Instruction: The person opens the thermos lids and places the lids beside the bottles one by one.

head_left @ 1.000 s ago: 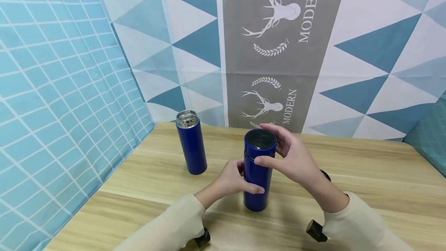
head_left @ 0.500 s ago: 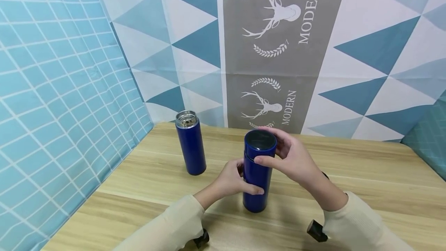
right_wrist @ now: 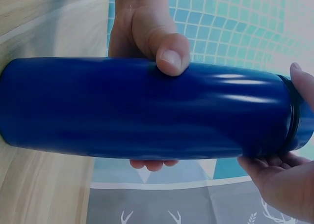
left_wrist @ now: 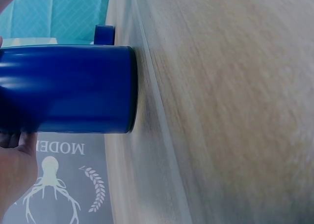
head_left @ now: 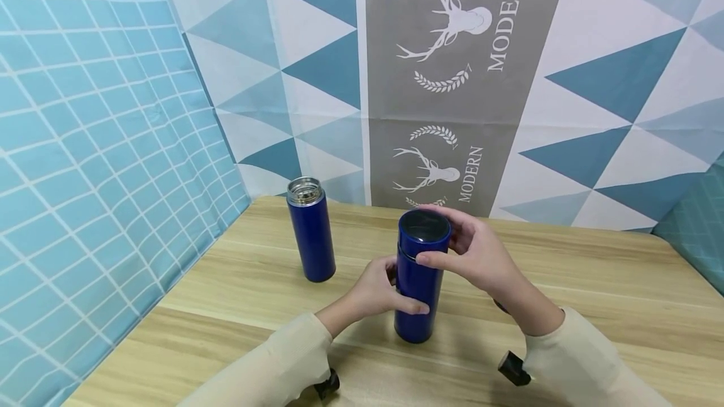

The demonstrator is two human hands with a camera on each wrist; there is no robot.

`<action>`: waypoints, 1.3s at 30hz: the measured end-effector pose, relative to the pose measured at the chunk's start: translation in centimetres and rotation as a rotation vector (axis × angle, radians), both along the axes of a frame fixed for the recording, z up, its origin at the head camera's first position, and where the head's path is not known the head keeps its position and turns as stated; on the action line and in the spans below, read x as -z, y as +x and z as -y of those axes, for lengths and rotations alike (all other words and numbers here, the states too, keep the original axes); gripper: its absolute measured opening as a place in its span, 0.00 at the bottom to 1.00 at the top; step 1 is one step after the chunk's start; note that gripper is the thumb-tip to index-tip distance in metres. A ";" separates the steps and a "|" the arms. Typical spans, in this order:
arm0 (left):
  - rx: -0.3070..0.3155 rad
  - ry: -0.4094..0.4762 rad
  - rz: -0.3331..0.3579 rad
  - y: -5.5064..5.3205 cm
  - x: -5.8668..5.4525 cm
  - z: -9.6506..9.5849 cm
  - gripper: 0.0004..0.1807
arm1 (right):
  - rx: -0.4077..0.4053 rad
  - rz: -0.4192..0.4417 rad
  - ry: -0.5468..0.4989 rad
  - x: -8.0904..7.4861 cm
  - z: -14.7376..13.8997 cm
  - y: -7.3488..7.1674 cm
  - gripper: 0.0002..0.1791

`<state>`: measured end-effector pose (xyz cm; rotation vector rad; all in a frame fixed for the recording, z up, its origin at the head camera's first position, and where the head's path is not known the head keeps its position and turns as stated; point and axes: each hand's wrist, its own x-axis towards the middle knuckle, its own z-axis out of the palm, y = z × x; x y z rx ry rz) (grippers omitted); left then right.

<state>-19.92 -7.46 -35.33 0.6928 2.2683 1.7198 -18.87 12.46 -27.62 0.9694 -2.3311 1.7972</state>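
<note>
A blue thermos flask (head_left: 417, 297) stands upright on the table, in front of me. My left hand (head_left: 376, 291) grips its body from the left, the thumb lying across the front. At the top is a blue lid (head_left: 424, 247) with a dark, shiny top. My right hand (head_left: 477, 256) holds this lid between thumb and fingers. A narrow black ring (right_wrist: 294, 108) shows between lid and body in the right wrist view. Farther back on the left stands a second blue flask (head_left: 313, 237), uncapped, its steel mouth (head_left: 304, 191) showing. The flask in my hands hides part of my fingers.
The wooden table (head_left: 226, 306) meets a blue checked curtain (head_left: 113, 143) on the left and a patterned cloth (head_left: 317, 80) behind. In the left wrist view, a small blue cylinder (left_wrist: 104, 35) sits on the table beyond the flask.
Both hands keep nearly the same hold, and the flasks stay in place. A dark edge behind my right wrist, earlier on its right side, now shows on its left. The view shifts slightly.
</note>
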 end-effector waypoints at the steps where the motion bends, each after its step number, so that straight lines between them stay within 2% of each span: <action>1: -0.002 -0.003 0.000 0.0 0.0 0.0 0.31 | -0.014 -0.005 0.002 0.0 -0.1 -0.1 0.36; 7: -0.016 -0.024 -0.007 -0.1 0.0 0.1 0.31 | -0.093 0.002 0.004 -0.3 -0.4 -0.7 0.37; 18: -0.006 -0.018 -0.012 -0.1 0.0 0.1 0.31 | -0.189 0.023 0.005 -0.4 -0.9 -1.6 0.37; 28: 0.000 -0.021 -0.024 -0.1 -0.1 0.0 0.31 | -0.249 -0.010 0.026 -0.4 -1.3 -2.3 0.37; 39: -0.004 -0.007 0.013 -0.1 0.0 0.0 0.31 | -0.317 -0.019 0.020 -0.4 -1.5 -2.9 0.37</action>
